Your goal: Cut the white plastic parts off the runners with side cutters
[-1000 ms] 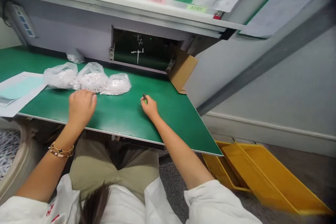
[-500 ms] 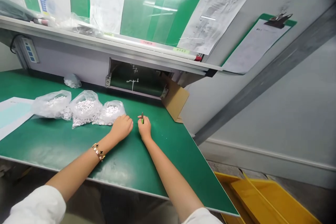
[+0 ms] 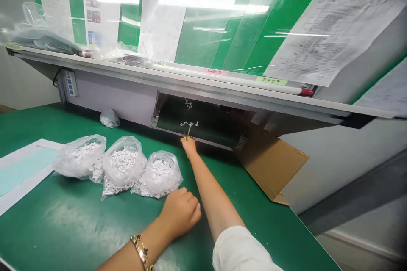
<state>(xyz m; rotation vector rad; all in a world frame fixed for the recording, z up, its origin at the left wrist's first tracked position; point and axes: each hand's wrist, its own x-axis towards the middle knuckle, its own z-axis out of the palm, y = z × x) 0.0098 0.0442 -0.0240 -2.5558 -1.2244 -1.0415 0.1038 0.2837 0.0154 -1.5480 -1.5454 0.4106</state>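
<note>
My right hand (image 3: 190, 146) reaches to the back of the green table, closed round a small green-handled tool (image 3: 186, 138); its thin dark tip is hard to make out now. Just beyond it is a dark recess (image 3: 210, 125) under the shelf, with thin white branching shapes (image 3: 190, 124) at its front. My left hand (image 3: 180, 211) rests curled on the table nearer to me, its palm side hidden. To its left stand three clear plastic bags: one with white flat pieces (image 3: 160, 171), one with short white pieces (image 3: 122, 163), one with similar pieces (image 3: 84, 154).
A shelf (image 3: 222, 78) with labels, a red-capped marker (image 3: 302, 91) and crumpled plastic (image 3: 41, 42) spans the back. A cardboard piece (image 3: 273, 163) leans at the right. White and light-blue sheets (image 3: 27, 169) lie left; a small bag (image 3: 110, 118) sits behind.
My right hand has moved forward with the green-handled tool, from beside my left hand to the recess. My left hand stays curled. The view has shifted closer to the shelf.
</note>
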